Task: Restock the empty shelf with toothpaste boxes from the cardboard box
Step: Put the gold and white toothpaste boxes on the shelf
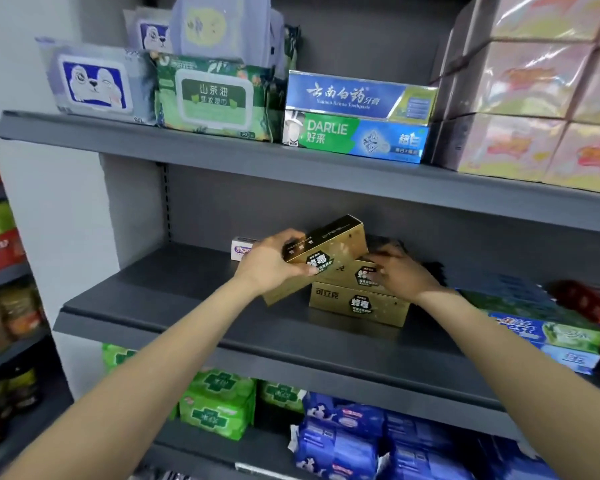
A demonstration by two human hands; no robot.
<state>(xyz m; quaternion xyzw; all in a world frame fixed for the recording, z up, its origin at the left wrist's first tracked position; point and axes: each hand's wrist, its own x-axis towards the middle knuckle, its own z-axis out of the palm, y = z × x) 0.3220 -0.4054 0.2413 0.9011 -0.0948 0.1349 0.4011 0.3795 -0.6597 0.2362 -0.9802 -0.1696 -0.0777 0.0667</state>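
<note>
3 gold toothpaste boxes with black hexagon labels sit on the grey middle shelf (194, 313). The bottom gold box (347, 303) lies flat, long face forward. A second gold box (352, 273) is stacked flat on top of it, partly covered by a hand. The tilted gold box (329, 247) leans across the stack's left end, its far end raised, gripped by fingers
</note>
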